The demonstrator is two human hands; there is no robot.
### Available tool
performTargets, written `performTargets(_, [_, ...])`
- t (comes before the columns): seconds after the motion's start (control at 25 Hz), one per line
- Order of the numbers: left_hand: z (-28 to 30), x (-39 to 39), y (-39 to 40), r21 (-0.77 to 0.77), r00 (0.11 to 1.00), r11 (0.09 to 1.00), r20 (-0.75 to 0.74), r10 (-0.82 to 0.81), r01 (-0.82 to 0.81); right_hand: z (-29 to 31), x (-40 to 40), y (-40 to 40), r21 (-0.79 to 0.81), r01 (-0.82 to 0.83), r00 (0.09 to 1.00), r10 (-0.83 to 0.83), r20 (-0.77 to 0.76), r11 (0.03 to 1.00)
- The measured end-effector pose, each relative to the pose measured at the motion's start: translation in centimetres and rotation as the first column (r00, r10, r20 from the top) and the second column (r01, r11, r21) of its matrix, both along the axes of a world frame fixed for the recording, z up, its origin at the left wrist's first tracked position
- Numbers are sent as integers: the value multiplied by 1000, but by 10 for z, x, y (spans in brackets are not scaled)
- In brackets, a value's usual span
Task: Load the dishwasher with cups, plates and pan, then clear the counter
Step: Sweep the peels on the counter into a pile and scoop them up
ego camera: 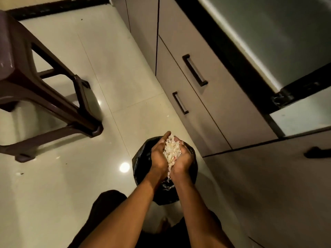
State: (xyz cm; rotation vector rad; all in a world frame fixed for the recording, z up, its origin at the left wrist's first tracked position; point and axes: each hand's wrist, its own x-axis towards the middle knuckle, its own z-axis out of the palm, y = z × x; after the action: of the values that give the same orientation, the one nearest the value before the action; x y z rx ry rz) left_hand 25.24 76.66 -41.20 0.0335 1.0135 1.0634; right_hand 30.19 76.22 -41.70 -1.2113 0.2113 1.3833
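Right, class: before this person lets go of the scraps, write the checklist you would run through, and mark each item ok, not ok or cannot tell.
1. Scraps contained between both cupped hands: ok.
2. Left hand and right hand held over the bin: ok.
3. Bin fitted with a black liner: ok.
4. Room left inside the bin: cannot tell, the hands hide it.
5. Floor around the bin free of crumbs: not ok, small specks lie on the tiles.
6. Stool standing apart from the bin: ok.

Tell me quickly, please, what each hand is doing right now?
Left hand: cupped around pale scraps above the bin.
Right hand: cupped around the same scraps.
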Motion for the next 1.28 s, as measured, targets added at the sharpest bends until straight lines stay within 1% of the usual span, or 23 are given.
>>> performTargets(0.04, [-32, -1, 4, -30, 997, 999, -69, -15, 13, -32, 1, 3, -29, -29, 999, 30, 39, 999])
performTargets(0.12, [-85, -5, 8, -50, 959, 993, -259, -112, 103, -91, 3, 5, -147, -163, 952, 195, 235, 976])
performTargets(0.16, [-107, -9, 8, -44, 914, 982, -359, -187, 183, -108, 6, 2, -246, -242, 871, 322, 370, 939])
performTargets(0.24, [-123, -19, 1, -57, 797, 941, -516, -313, 332, -120, 13, -12, -441, -363, 597, 568, 566, 821])
performTargets(0.28, [-128, -23, -3, -60, 754, 927, -564, -337, 369, -122, 17, -18, -491, -382, 475, 622, 622, 783])
performTargets(0.32, [-128, -26, -7, -59, 721, 917, -598, -349, 394, -121, 19, -21, -493, -380, 433, 622, 652, 782])
performTargets(0.4, [-113, -23, -14, -77, 754, 917, -545, -367, 390, -107, 16, -23, -408, -421, 475, 581, 661, 810])
performTargets(0.44, [-101, -19, -17, -85, 801, 926, -476, -363, 369, -100, 11, -25, -360, -477, 482, 581, 656, 802])
performTargets(0.48, [-84, -16, -19, -108, 846, 934, -399, -354, 340, -90, 5, -27, -337, -540, 457, 606, 651, 771])
performTargets(0.52, [-65, -12, -21, -141, 883, 940, -323, -342, 312, -83, 2, -30, -353, -594, 400, 646, 650, 723])
performTargets(0.56, [-46, -11, -24, -180, 895, 934, -277, -349, 309, -75, 1, -32, -408, -642, 307, 705, 639, 649])
performTargets(0.6, [-25, -11, -27, -199, 898, 926, -246, -364, 321, -64, 4, -35, -501, -661, 176, 764, 620, 559])
performTargets(0.64, [-6, -12, -31, -209, 877, 910, -259, -404, 358, -50, 8, -39, -600, -653, 33, 809, 586, 462])
performTargets(0.68, [9, -14, -36, -186, 869, 911, -281, -408, 368, -35, 12, -45, -667, -635, -70, 830, 554, 391])
performTargets(0.72, [23, -18, -40, -169, 850, 911, -330, -411, 375, -16, 15, -51, -695, -620, -122, 830, 544, 364])
performTargets(0.76, [36, -20, -42, -147, 847, 918, -352, -397, 369, 6, 17, -57, -696, -611, -142, 813, 564, 377])
performTargets(0.8, [55, -22, -45, -143, 811, 904, -403, -425, 402, 31, 18, -63, -691, -607, -153, 796, 585, 391])
performTargets(0.88, [93, -22, -55, -135, 690, 846, -519, -504, 516, 78, 18, -73, -695, -603, -187, 778, 600, 391])
performTargets(0.96, [144, -18, -67, -103, 597, 797, -607, -524, 595, 135, 24, -82, -725, -587, -273, 754, 597, 362])
performTargets(1.04, [195, -10, -76, -63, 512, 729, -671, -536, 681, 192, 33, -92, -732, -542, -338, 691, 639, 412])
performTargets(1.12, [237, -1, -85, -33, 397, 628, -749, -530, 778, 241, 46, -107, -725, -473, -361, 641, 678, 500])
performTargets(1.2, [278, 12, -93, -7, 272, 480, -817, -509, 877, 283, 62, -129, -706, -405, -345, 618, 706, 581])
performTargets(1.28, [299, 22, -99, 11, 195, 374, -867, -458, 928, 307, 72, -147, -691, -383, -313, 618, 722, 613])
